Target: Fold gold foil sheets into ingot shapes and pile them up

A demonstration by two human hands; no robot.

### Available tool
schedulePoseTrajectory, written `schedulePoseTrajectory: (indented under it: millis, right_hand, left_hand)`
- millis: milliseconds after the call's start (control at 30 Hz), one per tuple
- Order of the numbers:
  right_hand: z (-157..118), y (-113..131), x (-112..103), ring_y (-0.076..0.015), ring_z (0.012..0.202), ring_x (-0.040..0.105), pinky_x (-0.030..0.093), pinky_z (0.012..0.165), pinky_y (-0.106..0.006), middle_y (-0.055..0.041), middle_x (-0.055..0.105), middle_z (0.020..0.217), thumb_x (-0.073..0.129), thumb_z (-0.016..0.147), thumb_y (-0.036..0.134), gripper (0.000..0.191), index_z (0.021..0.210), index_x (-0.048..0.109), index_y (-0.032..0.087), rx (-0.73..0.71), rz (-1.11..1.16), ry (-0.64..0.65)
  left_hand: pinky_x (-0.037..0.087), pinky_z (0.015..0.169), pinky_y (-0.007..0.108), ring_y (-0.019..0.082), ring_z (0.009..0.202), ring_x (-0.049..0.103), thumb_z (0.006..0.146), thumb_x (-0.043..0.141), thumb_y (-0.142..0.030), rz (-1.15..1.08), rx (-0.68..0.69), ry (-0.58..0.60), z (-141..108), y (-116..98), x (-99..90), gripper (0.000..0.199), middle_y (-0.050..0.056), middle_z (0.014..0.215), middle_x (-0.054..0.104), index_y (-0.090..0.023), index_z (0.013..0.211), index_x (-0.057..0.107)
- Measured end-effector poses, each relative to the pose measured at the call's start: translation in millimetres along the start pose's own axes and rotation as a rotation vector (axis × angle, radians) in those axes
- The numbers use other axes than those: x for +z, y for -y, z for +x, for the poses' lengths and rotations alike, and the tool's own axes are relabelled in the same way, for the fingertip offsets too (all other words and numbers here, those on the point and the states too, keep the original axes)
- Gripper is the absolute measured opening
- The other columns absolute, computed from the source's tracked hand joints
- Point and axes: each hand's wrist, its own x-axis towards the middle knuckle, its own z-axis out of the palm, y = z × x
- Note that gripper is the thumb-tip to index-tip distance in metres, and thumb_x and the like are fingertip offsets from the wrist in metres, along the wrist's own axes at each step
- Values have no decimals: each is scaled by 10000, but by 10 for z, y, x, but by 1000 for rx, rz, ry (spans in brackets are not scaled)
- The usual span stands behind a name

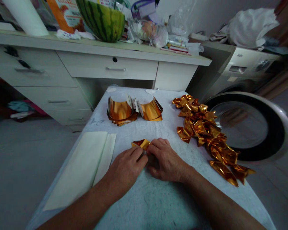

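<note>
My left hand (126,168) and my right hand (165,159) meet over the near middle of the cloth-covered table (144,204). Between their fingertips they pinch a gold foil paper (142,143), whose shiny far end shows beyond the fingers; the rest of it is hidden. Past my hands stand two curved stacks of gold foil sheets, a left stack (121,110) and a right stack (150,110). A long heap of folded gold foil pieces (201,126) runs along the table's right side. Pale paper sheets (79,166) lie to the left of my left hand.
A white counter with drawers (115,65) closes off the far side, with a cut watermelon (104,24), a paper roll (26,17) and plastic bags on top. At the right, a washing machine's open round door (248,126) reaches close to the foil heap.
</note>
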Motion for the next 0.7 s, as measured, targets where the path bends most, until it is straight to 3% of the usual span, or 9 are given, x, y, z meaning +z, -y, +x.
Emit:
schedulePoseTrajectory:
  millis: [133, 267, 433, 567, 700]
  right_hand:
    - [6, -50, -30, -204, 899, 472, 331, 799, -347, -28, 555, 947, 632, 695, 128, 250, 925, 558, 192, 20, 113, 13]
    - [15, -80, -23, -203, 928, 487, 334, 831, -353, -26, 571, 931, 641, 808, 158, 77, 861, 597, 194, 10, 161, 15]
    - [15, -101, 11, -203, 944, 493, 336, 837, -355, -26, 579, 931, 641, 835, 164, 49, 850, 603, 191, 0, 158, -2]
    - [19, -97, 8, -209, 939, 495, 339, 825, -358, -34, 581, 928, 626, 844, 165, 38, 846, 597, 190, -3, 164, -8]
    - [27, -78, -9, -212, 928, 497, 337, 822, -363, -37, 585, 925, 624, 837, 156, 48, 857, 599, 192, 2, 166, -6]
  left_hand:
    - [591, 757, 412, 231, 860, 626, 863, 542, -36, -39, -24, 10, -12, 26, -21, 137, 61, 917, 623, -155, 876, 607]
    - [561, 802, 426, 232, 874, 593, 835, 494, -19, -105, -111, 3, 0, 36, -52, 167, 58, 891, 594, -162, 834, 579]
    - [523, 854, 441, 247, 925, 563, 789, 500, -51, -172, -227, 37, 46, -23, -99, 150, 73, 933, 573, -170, 852, 565]
    - [500, 925, 462, 252, 1011, 560, 825, 506, -106, -318, -294, 135, 50, -50, -216, 155, 78, 1009, 573, -181, 950, 557]
    - [435, 1058, 457, 235, 1191, 511, 813, 557, -139, -534, -288, 198, -82, -18, -298, 316, 79, 1194, 545, -211, 1117, 504]
